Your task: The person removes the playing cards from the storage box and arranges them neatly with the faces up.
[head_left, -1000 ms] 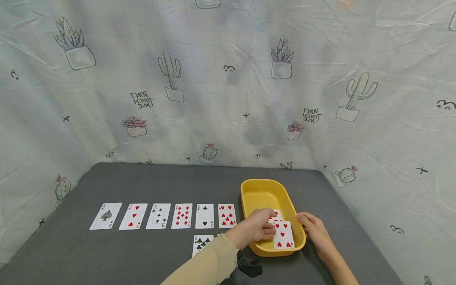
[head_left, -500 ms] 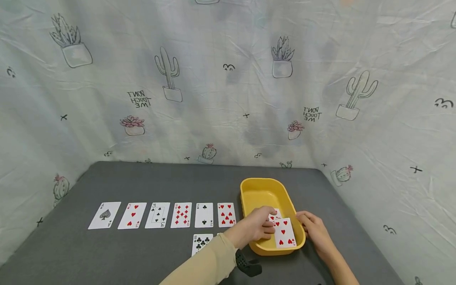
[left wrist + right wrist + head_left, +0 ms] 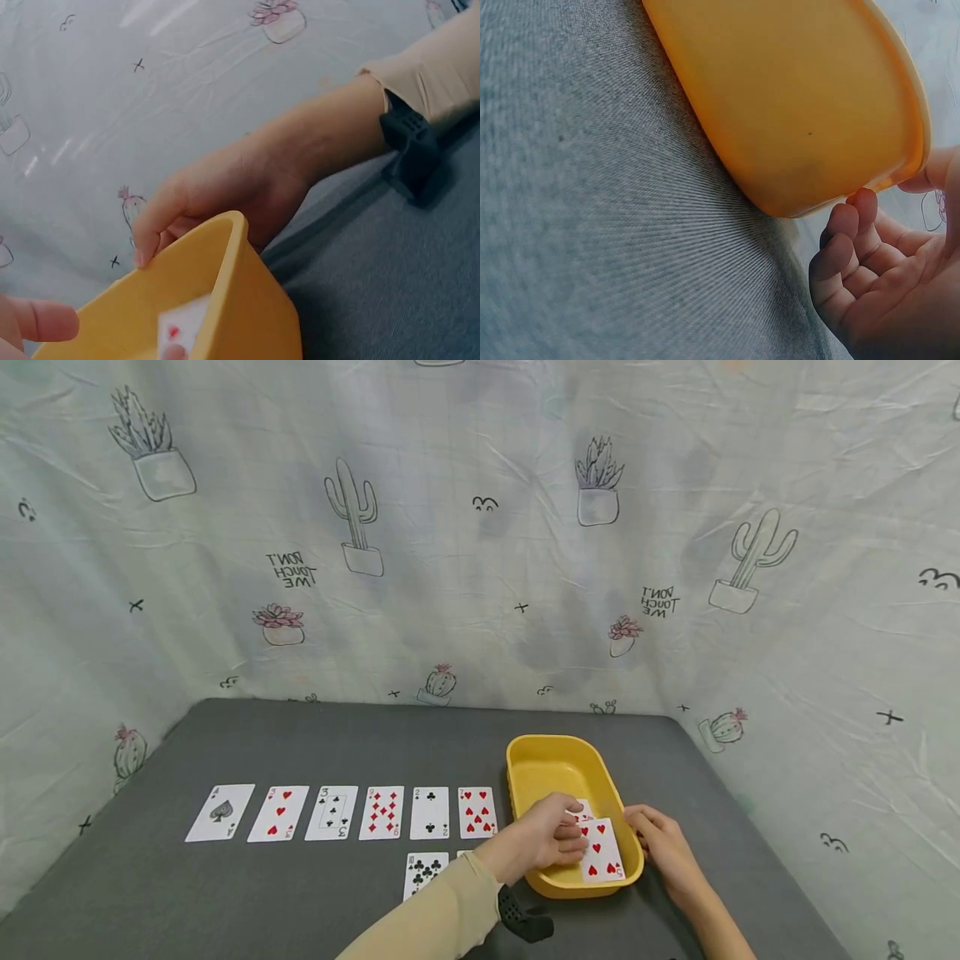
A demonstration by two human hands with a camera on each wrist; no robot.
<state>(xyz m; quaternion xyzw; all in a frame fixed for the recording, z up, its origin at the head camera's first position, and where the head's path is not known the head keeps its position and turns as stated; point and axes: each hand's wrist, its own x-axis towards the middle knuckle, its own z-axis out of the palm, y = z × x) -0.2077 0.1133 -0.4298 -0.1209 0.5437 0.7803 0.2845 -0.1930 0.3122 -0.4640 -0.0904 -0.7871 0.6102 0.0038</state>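
Observation:
My left hand (image 3: pixel 551 831) reaches into the yellow plastic tray (image 3: pixel 551 741) from the left, its fingers over the left edge of a five of hearts (image 3: pixel 600 857). In the left wrist view its thumb (image 3: pixel 52 320) stands apart from the fingers, with part of a card (image 3: pixel 180 324) beyond. Another red card (image 3: pixel 583 810) lies partly beneath the five, also in the tray. My right hand (image 3: pixel 666 852) grips the tray's right rim. In the right wrist view the right hand (image 3: pixel 900 274) has its thumb at the rim and its fingers curled against the outer wall.
Left of the tray, a row of face-up cards runs from the ace of spades (image 3: pixel 220 812) to the seven of hearts (image 3: pixel 477 812). Below it lies a ten of clubs (image 3: pixel 422 870), partly behind the left sleeve (image 3: pixel 442 910). A patterned curtain (image 3: pixel 480 635) stands behind the grey table (image 3: pixel 300 902).
The five of hearts has shifted and turned slightly within the tray. My left fingers have stretched a little further right over it. My right hand keeps its grip on the rim.

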